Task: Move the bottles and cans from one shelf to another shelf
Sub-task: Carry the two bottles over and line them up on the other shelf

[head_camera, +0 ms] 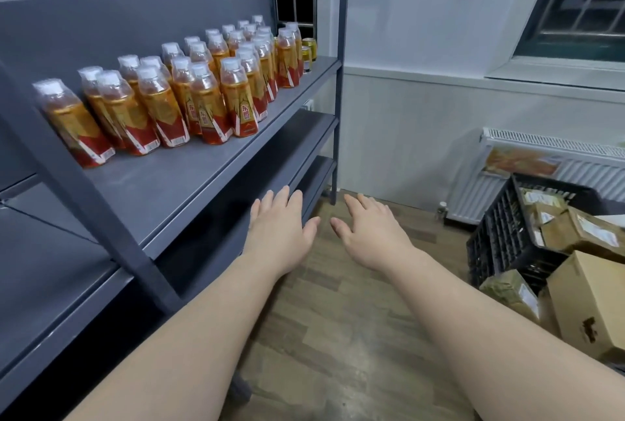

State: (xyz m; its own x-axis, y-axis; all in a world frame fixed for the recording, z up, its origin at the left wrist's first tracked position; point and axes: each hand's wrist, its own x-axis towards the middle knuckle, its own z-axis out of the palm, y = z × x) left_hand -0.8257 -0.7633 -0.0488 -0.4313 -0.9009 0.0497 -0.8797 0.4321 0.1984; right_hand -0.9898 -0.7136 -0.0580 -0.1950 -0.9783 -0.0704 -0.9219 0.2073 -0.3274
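— Down low, nearest the lens: what are the hands doing?

— Both bare forearms reach fwd. L hand (280,224) is palm down, fingers straight and slightly apart, gripping nothing. It hovers in front of the lower shelf (306,131); can't tell if it touches. R hand (368,231) is the same: fingers loosely spread, holding nothing, over the floor (338,319). The thumbs are near each other but apart.

— And the bottles?

— The bottles (233,95) stand upright in rows on the top shelf (162,183), above and beyond the L hand, running from the near left to the far end. Clear plastic, amber liquid, white caps under clear wrap, red-and-gold labels w/ Chinese characters. The front strip of that shelf is bare metal.

— Cans?

— The cans (308,51) are gold, at least two, at the far end of the same shelf, just beside the last bottles. Too small to read.

— Surface and room?

— The rack is dark grey metal w/ a slanted back panel. Floor is wood-look planks. Off to the right, a black crate (504,234) sits tilted, w/ cardboard boxes (588,302) in and around it. Behind those there's a white radiator (558,156) against a pale wall (406,48), and a barred window (581,4) above.
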